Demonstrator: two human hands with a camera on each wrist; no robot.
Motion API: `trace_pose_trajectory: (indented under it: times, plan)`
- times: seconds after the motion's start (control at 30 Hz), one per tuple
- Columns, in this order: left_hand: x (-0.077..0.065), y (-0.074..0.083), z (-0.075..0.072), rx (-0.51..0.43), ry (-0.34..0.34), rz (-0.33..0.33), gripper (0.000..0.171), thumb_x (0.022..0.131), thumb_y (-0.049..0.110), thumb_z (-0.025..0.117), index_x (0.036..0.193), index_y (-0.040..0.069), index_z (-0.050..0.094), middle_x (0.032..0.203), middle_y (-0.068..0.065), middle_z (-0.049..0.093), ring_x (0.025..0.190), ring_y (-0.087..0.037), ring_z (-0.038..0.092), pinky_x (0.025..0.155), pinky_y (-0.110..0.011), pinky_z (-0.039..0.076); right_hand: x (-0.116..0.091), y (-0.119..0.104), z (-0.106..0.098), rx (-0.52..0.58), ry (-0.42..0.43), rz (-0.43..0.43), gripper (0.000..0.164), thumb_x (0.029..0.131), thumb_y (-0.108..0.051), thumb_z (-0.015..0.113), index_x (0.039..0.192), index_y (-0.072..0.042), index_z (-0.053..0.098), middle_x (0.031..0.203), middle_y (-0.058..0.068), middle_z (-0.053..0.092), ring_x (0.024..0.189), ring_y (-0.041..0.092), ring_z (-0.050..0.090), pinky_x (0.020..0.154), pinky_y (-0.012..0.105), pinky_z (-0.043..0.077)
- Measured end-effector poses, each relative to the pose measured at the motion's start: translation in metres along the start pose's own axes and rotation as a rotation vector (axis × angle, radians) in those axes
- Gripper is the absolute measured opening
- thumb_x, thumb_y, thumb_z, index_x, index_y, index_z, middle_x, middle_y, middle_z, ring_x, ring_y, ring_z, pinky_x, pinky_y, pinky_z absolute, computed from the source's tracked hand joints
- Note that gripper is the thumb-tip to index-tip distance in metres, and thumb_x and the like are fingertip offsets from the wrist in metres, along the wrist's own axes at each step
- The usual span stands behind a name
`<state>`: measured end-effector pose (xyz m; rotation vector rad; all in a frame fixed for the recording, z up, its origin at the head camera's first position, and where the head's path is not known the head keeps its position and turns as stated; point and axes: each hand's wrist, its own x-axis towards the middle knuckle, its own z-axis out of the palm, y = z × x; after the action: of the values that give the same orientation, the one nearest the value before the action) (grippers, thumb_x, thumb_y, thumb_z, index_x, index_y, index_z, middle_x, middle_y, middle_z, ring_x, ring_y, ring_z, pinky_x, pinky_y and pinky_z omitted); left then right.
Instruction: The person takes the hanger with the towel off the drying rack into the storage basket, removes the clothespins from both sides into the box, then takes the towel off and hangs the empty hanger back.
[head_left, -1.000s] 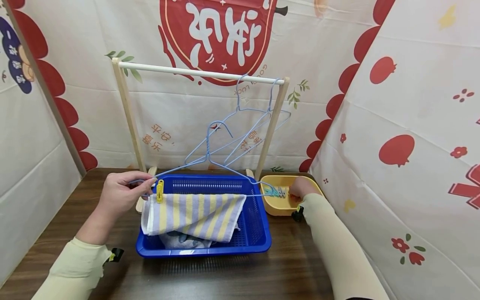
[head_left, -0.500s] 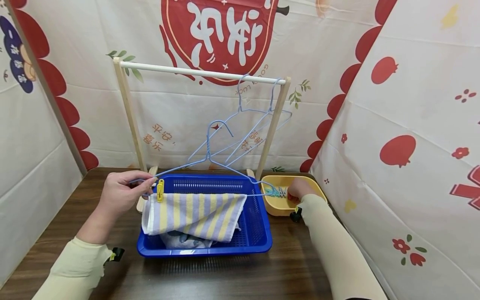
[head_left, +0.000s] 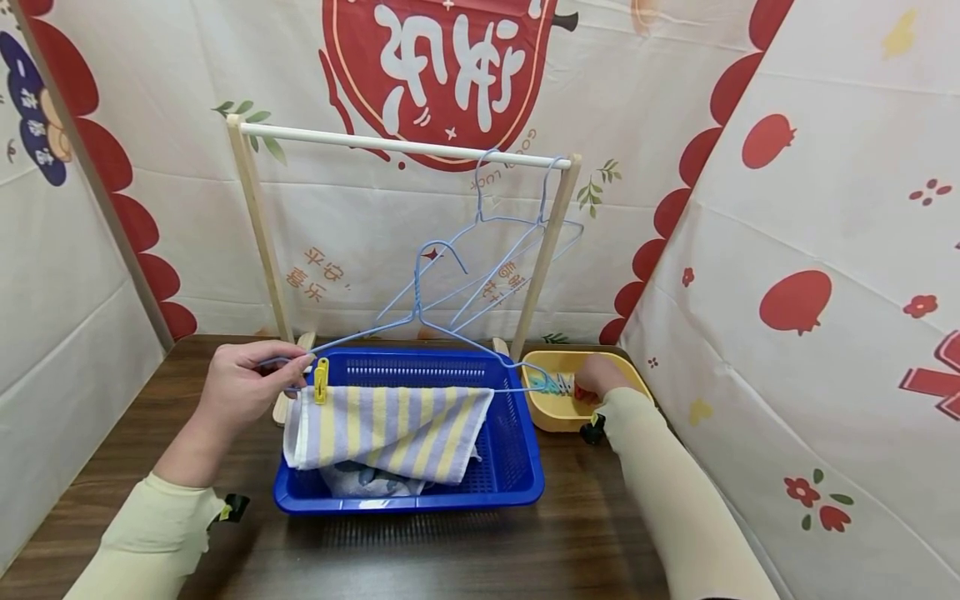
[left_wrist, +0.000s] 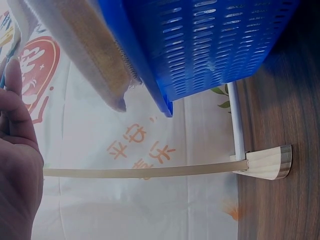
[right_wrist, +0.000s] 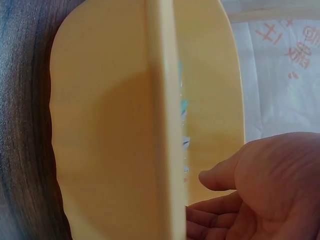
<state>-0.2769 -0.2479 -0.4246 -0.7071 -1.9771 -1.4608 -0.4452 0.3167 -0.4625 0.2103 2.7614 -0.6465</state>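
My left hand pinches the left end of a blue wire clothes hanger, hook upward. A yellow-and-lavender striped towel hangs folded over its bottom bar. One yellow clothespin clips the towel near the left end. My right hand reaches down into a yellow basin, beside several clothespins. In the right wrist view, the thumb stands apart from the fingers; the basin wall hides the fingertips. Something red shows by them in the head view.
Beneath the towel stands a blue basket with a patterned cloth inside. Behind it, a wooden rack with a white rod bears two blue hangers at its right end. Printed fabric walls surround the table.
Inside the basin my right hand has shifted very slightly. The left hand, hanger and towel stay in place; the head view has moved a touch.
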Motion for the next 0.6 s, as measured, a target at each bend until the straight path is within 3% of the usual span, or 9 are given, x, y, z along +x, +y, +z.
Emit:
trace_pose_trajectory:
  times: [0.13,0.27,0.4,0.43,0.53,0.6]
  plan:
    - [0.000,0.001,0.000,0.006,-0.002,0.003,0.017,0.089,-0.024,0.076,0.097,-0.010,0.080,0.075,-0.019,0.075,0.062,-0.008,0.074,0.059,-0.023,0.061,-0.006,-0.002,-0.004,-0.012,-0.009,-0.017,0.027,0.098,-0.002,0.055,0.092,0.008,0.079,0.083,0.018,0.074,0.066,0.025,0.062,0.055,0.029,0.050]
    - [0.001,0.001,0.001,0.007,0.000,0.010,0.015,0.090,-0.023,0.077,0.097,-0.010,0.080,0.076,-0.008,0.077,0.062,-0.007,0.074,0.059,-0.023,0.061,-0.008,-0.005,-0.009,-0.041,-0.006,-0.011,0.024,0.097,-0.001,0.058,0.092,0.006,0.079,0.079,0.016,0.070,0.062,0.024,0.057,0.057,0.034,0.049]
    - [0.002,0.001,0.001,-0.005,0.006,0.013,0.016,0.089,-0.024,0.076,0.096,-0.010,0.080,0.076,-0.009,0.077,0.062,-0.007,0.073,0.059,-0.022,0.061,0.008,-0.004,-0.011,-0.083,0.013,-0.024,0.018,0.095,-0.004,0.059,0.095,0.006,0.075,0.085,0.019,0.070,0.068,0.031,0.063,0.062,0.041,0.053]
    - [0.002,0.001,0.001,-0.006,0.006,0.011,0.016,0.089,-0.024,0.076,0.097,-0.010,0.080,0.076,-0.013,0.076,0.062,-0.007,0.073,0.059,-0.022,0.061,0.032,0.012,-0.007,-0.077,0.027,-0.068,0.015,0.096,-0.007,0.060,0.092,0.002,0.072,0.083,0.016,0.067,0.067,0.029,0.061,0.061,0.041,0.051]
    - [0.002,0.001,0.001,-0.007,0.005,0.006,0.015,0.090,-0.023,0.076,0.097,-0.011,0.079,0.077,-0.021,0.075,0.062,-0.007,0.074,0.060,-0.023,0.061,0.040,0.009,-0.009,-0.086,0.039,-0.096,0.013,0.098,-0.010,0.061,0.094,0.001,0.067,0.087,0.017,0.066,0.071,0.033,0.063,0.065,0.044,0.053]
    - [0.002,0.001,0.001,-0.007,0.004,0.001,0.014,0.090,-0.022,0.076,0.097,-0.011,0.079,0.078,-0.020,0.075,0.063,-0.007,0.074,0.060,-0.023,0.062,0.029,-0.002,-0.010,-0.081,0.075,-0.113,0.018,0.101,-0.014,0.061,0.091,-0.001,0.066,0.084,0.015,0.065,0.071,0.031,0.062,0.066,0.044,0.053]
